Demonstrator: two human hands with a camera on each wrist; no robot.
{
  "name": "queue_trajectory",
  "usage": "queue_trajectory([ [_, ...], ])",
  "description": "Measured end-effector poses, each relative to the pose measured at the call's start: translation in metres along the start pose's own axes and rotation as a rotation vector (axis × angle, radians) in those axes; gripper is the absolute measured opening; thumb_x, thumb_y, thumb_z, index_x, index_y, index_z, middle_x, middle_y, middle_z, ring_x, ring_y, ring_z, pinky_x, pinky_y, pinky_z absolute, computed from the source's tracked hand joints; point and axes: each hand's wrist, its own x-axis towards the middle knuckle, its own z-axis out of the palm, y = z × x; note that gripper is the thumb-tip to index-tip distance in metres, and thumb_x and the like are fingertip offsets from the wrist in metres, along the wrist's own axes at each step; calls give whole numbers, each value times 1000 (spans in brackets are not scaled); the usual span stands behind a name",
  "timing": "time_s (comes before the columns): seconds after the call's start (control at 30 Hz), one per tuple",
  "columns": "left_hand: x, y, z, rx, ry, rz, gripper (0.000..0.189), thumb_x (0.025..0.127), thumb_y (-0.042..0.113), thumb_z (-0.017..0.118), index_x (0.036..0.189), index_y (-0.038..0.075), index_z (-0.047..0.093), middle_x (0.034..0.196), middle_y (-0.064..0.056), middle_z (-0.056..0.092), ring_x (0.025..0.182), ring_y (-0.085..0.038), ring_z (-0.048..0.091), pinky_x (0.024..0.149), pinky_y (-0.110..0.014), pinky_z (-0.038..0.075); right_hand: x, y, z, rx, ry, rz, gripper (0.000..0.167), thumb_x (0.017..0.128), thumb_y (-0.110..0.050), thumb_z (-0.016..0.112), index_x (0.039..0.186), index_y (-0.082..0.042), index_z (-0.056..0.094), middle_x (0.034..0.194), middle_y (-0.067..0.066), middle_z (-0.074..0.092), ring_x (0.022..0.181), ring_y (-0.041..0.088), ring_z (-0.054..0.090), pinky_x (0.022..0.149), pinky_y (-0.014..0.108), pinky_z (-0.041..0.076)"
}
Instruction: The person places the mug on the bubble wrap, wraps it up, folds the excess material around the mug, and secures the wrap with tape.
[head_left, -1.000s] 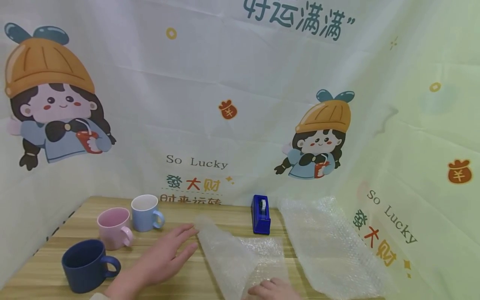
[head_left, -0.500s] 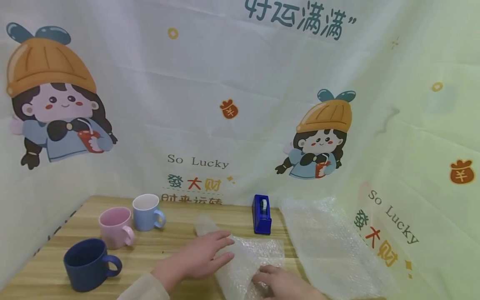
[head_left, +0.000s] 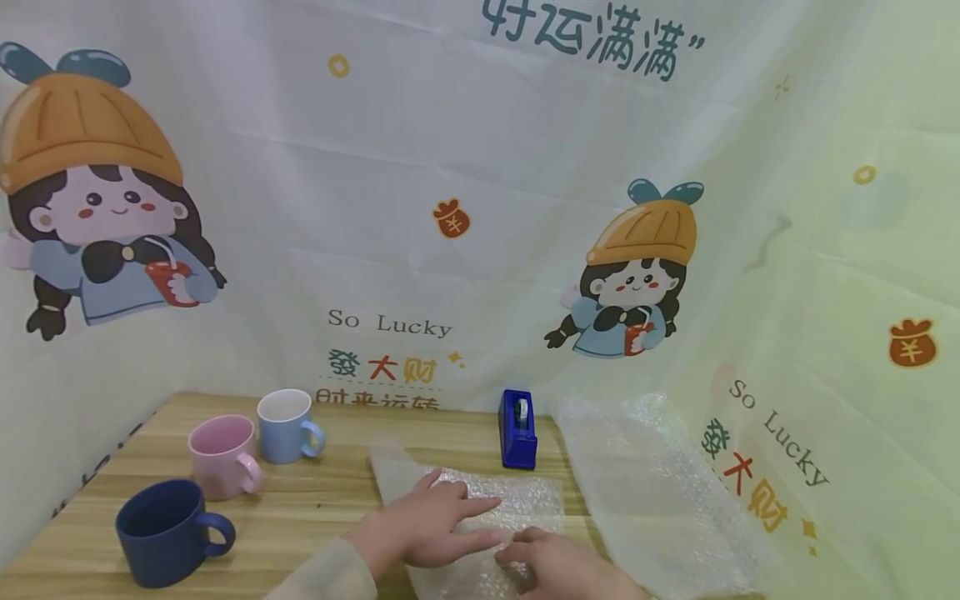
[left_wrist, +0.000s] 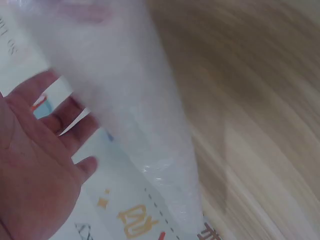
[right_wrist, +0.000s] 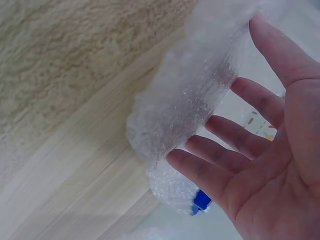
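A sheet of bubble wrap lies on the wooden table at the front middle, its left part lying in a loose raised layer. My left hand rests over it with fingers spread. In the left wrist view the fingers of the left hand reach behind the hazy bubble wrap. Close beside it, at the near part of the sheet, is my right hand. Seen from the right wrist, the right hand has its fingers extended, fingertips right at the edge of the bubble wrap.
To the left stand a dark blue mug, a pink mug and a light blue mug. A blue tape dispenser sits at the back. Another bubble wrap sheet lies at the right. A printed cloth hangs behind.
My left hand has moved right, from the sheet's left edge onto the bubble wrap, next to the right hand. The right hand has come slightly forward. The mugs and tape dispenser stay in place.
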Motion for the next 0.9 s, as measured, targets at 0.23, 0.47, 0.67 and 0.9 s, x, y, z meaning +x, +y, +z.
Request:
queue_trajectory([
  [0.23, -35, -24, -19, -79, 84, -15, 61, 109, 67, 47, 117, 22, 87, 108, 1, 66, 89, -15, 59, 80, -39, 52, 3, -2, 0, 18, -22, 37, 50, 94, -52, 83, 137, -28, 76, 136, -7, 73, 118, 9, 69, 100, 34, 62],
  [0.47, -75, -53, -31, -164, 183, -34, 56, 113, 56, 50, 93, 20, 88, 90, 7, 57, 80, -8, 49, 69, -32, 42, -1, -1, 1, 5, 18, -8, 51, 91, -46, 88, 136, -24, 76, 136, -1, 72, 119, 13, 70, 101, 32, 61],
  [0.67, -101, -80, -26, -195, 126, -135, 60, 107, 58, 61, 61, 21, 67, 63, 12, 47, 57, -7, 42, 54, -27, 32, -1, -1, -1, 48, 8, 22, 51, 91, -52, 86, 135, -27, 76, 133, -7, 71, 111, 6, 68, 98, 30, 61],
  [0.9, -113, -92, -13, -173, 109, -269, 48, 106, 59, 64, 73, 24, 70, 63, 11, 48, 59, -11, 45, 57, -30, 36, 5, 0, -3, 56, -28, 104, 54, 90, -52, 85, 139, -34, 71, 138, -10, 68, 115, 8, 67, 100, 36, 62],
])
